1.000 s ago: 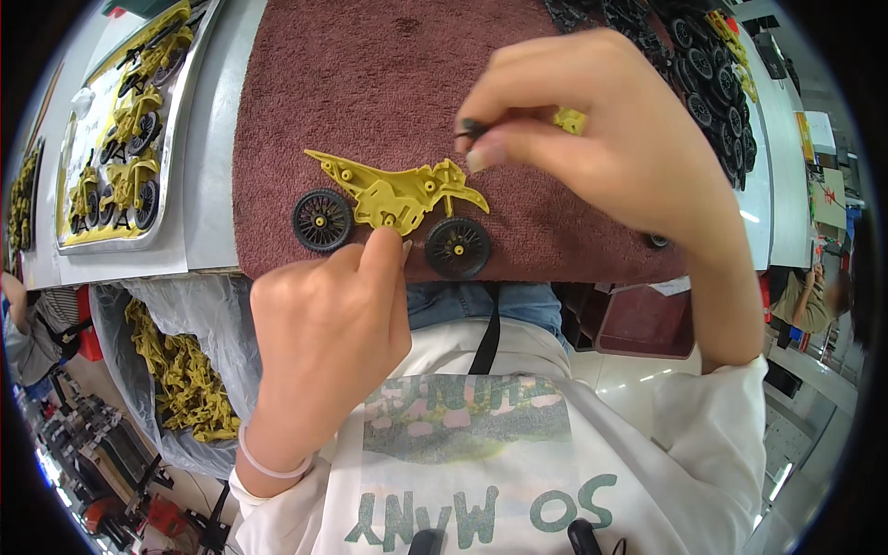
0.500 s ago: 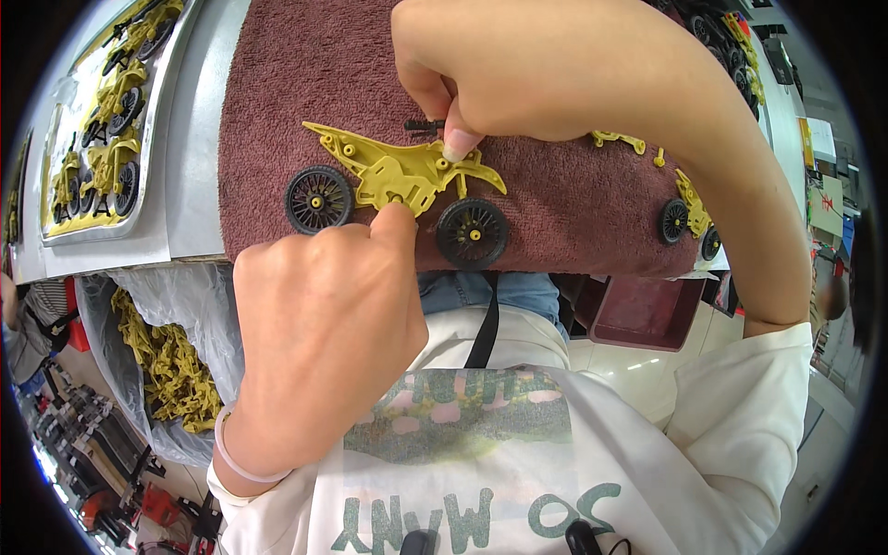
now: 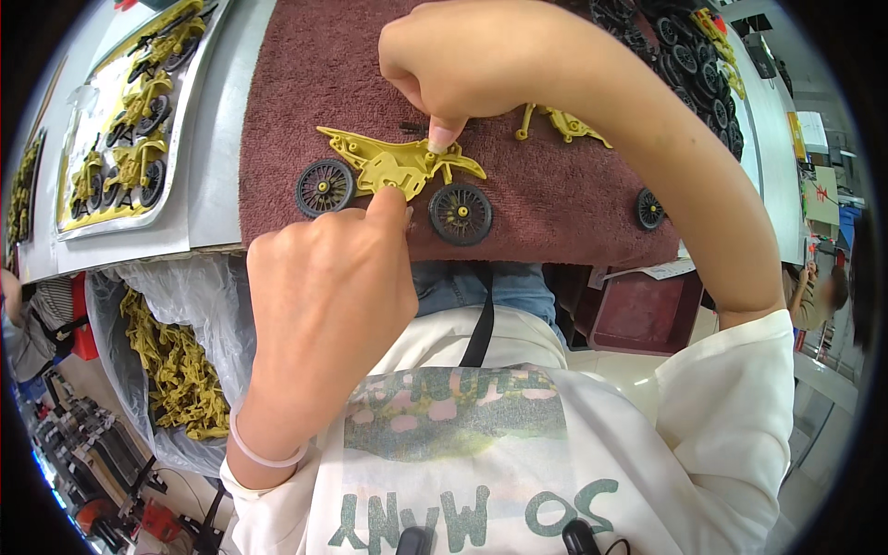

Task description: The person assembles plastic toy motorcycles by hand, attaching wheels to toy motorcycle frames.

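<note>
A yellow toy motorbike [image 3: 393, 171] with two black spoked wheels lies on its side on the maroon towel [image 3: 287, 83]. My left hand [image 3: 328, 296] comes in from the lower left, fingers curled. Its thumb presses on the lower middle of the bike's body. Over the front end bends my right hand [image 3: 453, 69], closed, with its thumb pressed on the bike near the black handlebar [image 3: 413, 127]. The right fingers' undersides are hidden. My right forearm partly covers other yellow bike parts [image 3: 569, 128] on the towel.
At the left, a silver tray [image 3: 176, 185] holds several yellow bikes. Below it, a plastic-lined bin [image 3: 190, 370] contains many yellow parts. Black wheels [image 3: 689, 69] are heaped at the far right, and one loose wheel [image 3: 649, 209] lies beside my forearm. A maroon bin [image 3: 647, 310] stands under the table edge.
The whole view has shifted slightly, showing more of the wheel heap at the right. Both hands stay pressed on the bike at about the same spots.
</note>
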A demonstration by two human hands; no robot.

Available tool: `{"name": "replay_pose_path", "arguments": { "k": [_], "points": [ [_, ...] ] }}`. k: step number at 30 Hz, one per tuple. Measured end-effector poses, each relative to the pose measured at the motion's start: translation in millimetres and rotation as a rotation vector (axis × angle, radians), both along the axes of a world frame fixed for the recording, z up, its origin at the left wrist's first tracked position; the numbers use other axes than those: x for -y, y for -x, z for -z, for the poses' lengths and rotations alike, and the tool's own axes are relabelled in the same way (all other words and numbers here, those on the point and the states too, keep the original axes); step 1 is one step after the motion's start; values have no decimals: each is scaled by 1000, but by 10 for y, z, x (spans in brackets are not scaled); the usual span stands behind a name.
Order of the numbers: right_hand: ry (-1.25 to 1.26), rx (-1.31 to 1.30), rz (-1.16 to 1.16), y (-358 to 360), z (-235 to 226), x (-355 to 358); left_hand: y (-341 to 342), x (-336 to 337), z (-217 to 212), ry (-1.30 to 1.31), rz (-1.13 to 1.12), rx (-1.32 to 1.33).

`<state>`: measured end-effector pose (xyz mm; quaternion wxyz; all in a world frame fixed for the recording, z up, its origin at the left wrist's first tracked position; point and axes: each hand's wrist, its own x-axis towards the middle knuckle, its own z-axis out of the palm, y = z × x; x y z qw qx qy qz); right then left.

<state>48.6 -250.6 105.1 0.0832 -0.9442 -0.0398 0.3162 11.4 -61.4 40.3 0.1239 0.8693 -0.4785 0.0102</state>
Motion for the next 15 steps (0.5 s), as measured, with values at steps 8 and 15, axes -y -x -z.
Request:
{"name": "replay_pose_path", "arguments": {
  "k": [8,15],
  "points": [
    [-125,570,15,579,232,546,184,-93,120,152,-104,-231],
    [-103,614,34,797,366,640,25,-272,97,452,-90,-370]
  ]
}}
